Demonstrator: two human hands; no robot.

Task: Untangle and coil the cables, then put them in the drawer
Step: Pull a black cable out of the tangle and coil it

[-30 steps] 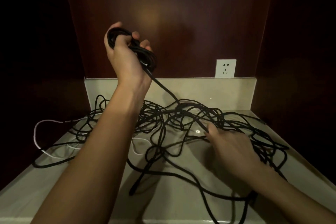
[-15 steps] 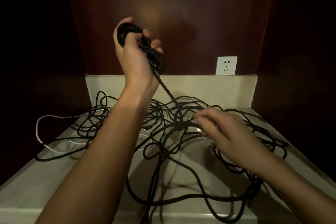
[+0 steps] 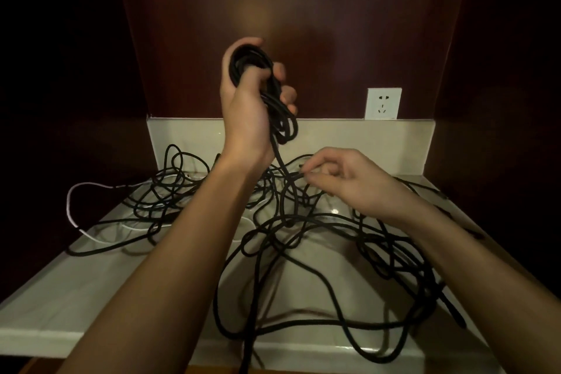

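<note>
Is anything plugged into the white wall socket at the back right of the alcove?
No. The white wall socket shows bare slots, and no strand of the tangled black cable on the pale stone counter reaches it.

Two bare forearms, seemingly sleeveless, ringless hands.

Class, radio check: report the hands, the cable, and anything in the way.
Left hand grips black coil, raised. Right hand pinches the strand running down from it. Black tangle on countertop uncoiled; white cable snarled in at left.
</note>
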